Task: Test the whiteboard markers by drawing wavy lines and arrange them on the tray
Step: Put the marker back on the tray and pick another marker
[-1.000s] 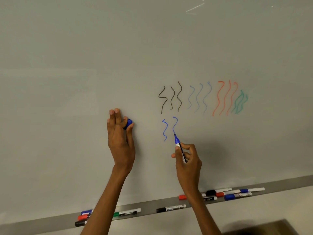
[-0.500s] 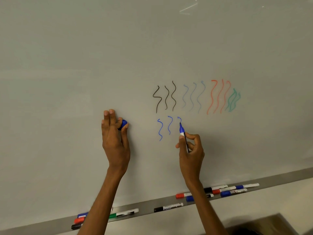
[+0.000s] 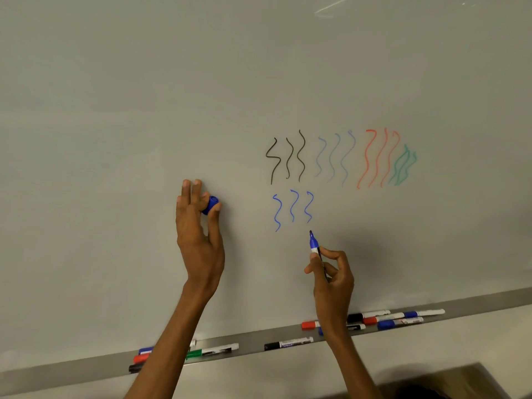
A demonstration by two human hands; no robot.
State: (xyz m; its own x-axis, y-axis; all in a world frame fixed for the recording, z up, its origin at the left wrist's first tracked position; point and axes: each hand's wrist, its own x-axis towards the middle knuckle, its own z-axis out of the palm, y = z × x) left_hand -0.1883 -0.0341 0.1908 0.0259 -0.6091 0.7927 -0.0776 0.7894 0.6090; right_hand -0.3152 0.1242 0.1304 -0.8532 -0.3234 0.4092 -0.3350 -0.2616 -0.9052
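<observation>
Right hand [image 3: 331,272] grips blue marker [image 3: 315,246] below three fresh waves [image 3: 292,210]; left hand [image 3: 198,226] pinches its cap [image 3: 211,205], ready for recapping.

The left forearm [image 3: 161,349] covers the middle of the marker cluster [image 3: 141,359] at the tray's [image 3: 253,339] left end, leaving only coloured caps showing. The right wrist [image 3: 335,321] hides most of a red-capped marker [image 3: 309,324] and a blue one below it. Marker label print is too small to read. Both arms are cut off by the bottom edge.
</observation>
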